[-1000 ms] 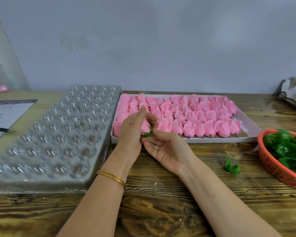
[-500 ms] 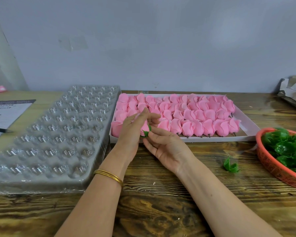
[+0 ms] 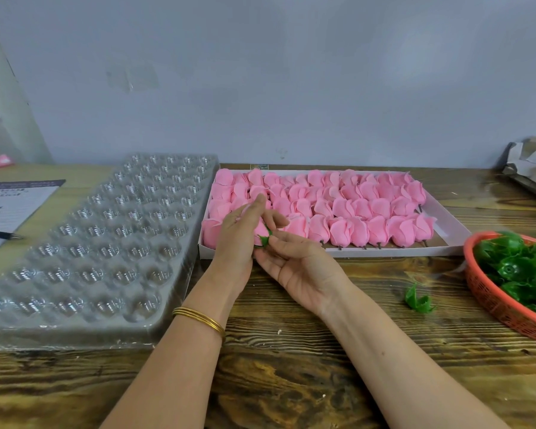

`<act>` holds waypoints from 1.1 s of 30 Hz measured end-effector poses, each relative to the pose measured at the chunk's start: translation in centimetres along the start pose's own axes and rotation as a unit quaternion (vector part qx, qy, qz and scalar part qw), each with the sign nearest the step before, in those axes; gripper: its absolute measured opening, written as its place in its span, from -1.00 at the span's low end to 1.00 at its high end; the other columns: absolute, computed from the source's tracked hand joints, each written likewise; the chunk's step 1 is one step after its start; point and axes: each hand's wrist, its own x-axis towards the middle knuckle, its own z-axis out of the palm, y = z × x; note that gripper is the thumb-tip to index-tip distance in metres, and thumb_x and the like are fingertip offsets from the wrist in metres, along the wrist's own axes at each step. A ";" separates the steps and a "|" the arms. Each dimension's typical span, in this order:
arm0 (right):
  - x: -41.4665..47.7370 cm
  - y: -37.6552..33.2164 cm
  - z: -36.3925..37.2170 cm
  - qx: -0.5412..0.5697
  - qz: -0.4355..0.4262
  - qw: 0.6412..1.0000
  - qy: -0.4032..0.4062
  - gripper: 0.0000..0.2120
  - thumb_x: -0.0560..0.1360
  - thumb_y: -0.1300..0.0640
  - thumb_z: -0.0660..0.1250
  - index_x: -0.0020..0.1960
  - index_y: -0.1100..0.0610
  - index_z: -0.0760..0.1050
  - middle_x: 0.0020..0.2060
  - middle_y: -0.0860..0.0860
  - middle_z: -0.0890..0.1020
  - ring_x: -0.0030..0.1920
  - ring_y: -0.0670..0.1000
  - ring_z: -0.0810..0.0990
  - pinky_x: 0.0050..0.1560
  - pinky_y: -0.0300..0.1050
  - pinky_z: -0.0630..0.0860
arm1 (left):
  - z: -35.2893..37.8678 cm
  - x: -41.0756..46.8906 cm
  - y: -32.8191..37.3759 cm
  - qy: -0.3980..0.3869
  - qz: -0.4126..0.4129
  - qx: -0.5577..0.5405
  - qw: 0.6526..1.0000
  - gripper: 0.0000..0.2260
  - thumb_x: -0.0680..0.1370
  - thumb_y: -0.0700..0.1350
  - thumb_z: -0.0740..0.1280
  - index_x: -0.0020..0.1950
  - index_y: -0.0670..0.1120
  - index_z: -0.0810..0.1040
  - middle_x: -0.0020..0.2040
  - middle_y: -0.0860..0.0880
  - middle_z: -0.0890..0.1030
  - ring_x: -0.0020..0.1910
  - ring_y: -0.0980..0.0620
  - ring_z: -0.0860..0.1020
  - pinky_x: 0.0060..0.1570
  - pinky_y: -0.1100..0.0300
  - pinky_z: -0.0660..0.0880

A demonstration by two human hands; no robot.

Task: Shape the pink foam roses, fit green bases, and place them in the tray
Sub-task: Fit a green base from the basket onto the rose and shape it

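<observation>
Holding a pink foam rose point(image 3: 259, 228) just above the front-left corner of the white box point(image 3: 446, 246), the left hand point(image 3: 235, 239) has its fingers curled round the bloom. The right hand point(image 3: 294, 267), palm up, pinches the green base point(image 3: 265, 240) at the rose's underside (how far it is seated, cannot tell). Rows of pink roses point(image 3: 353, 209) fill the box. The clear plastic tray point(image 3: 106, 243) lies just left of the box. An orange basket point(image 3: 489, 300) of green pieces sits at the right, with one loose green piece point(image 3: 418, 300) on the wooden table point(image 3: 291, 382) near it.
</observation>
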 end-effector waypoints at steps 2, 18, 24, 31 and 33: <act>-0.1 -0.1 0.1 0.011 0.007 1.000 0.001 -0.82 0.55 0.40 0.20 0.02 0.31 0.57 -0.18 0.15 0.68 -0.13 0.03 0.69 0.07 -0.11 0.61 | 0.0 0.0 0.0 0.004 -0.008 -0.015 1.000 -0.54 0.63 -0.03 0.27 -0.48 -0.08 0.48 -0.24 -0.13 0.64 -0.20 0.06 0.62 -0.16 0.25 0.56; 0.5 -0.1 -0.8 -0.035 -0.035 0.999 0.006 -0.69 0.54 0.47 0.21 -0.08 0.25 0.70 -0.13 0.13 0.72 -0.14 0.01 0.72 -0.05 -0.17 0.65 | -0.6 -0.3 0.2 -0.032 -0.024 0.089 0.995 -0.67 0.51 0.23 0.27 -0.19 0.06 0.72 -0.27 0.04 0.66 -0.21 0.12 0.63 -0.19 0.16 0.51; 0.7 0.3 -0.9 -0.049 -0.065 0.997 0.009 -0.67 0.50 0.51 0.22 -0.13 0.24 0.71 -0.16 0.14 0.72 -0.14 0.01 0.72 -0.10 -0.19 0.65 | -0.5 -0.4 0.2 -0.040 -0.003 0.092 0.995 -0.66 0.59 0.12 0.29 -0.30 0.03 0.69 -0.22 0.03 0.69 -0.17 0.13 0.63 -0.14 0.17 0.50; 0.6 0.3 -0.9 -0.082 -0.094 0.992 0.007 -0.71 0.50 0.53 0.23 0.10 0.28 0.58 -0.23 -0.07 0.72 -0.15 -0.08 0.70 0.01 -0.19 0.63 | -0.6 -0.2 0.1 -0.053 0.006 0.090 0.994 -0.59 0.61 0.06 0.27 -0.41 0.02 0.62 -0.17 0.04 0.69 -0.07 0.11 0.63 0.03 0.03 0.47; 0.5 0.3 -0.9 -0.085 -0.094 0.992 0.010 -0.72 0.49 0.53 0.23 0.08 0.29 0.57 -0.27 -0.08 0.71 -0.17 -0.08 0.69 0.01 -0.19 0.63 | -0.5 -0.1 0.1 -0.058 0.008 0.081 0.995 -0.57 0.62 0.05 0.27 -0.45 0.01 0.58 -0.18 0.03 0.68 -0.09 0.10 0.62 -0.03 0.06 0.46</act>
